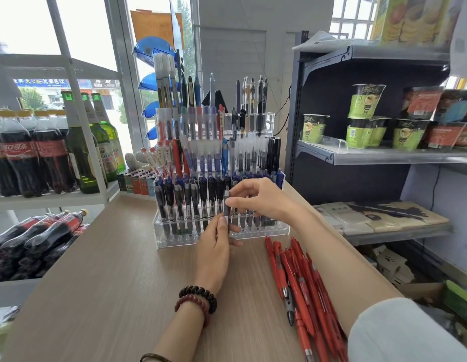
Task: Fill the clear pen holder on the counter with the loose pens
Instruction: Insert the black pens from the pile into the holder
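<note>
Both hands are pinching one dark pen (226, 205) upright, right fingers (233, 203) clamped above left fingers (222, 222), just before the holder (276, 232), red pens (302, 286) lying rightward.

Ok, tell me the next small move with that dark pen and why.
Probably lower the dark pen into a free hole in the front row of the clear pen holder. Both the left hand and the right hand hold it upright just in front of that row, and the red pens lie loose on the counter waiting.
</note>
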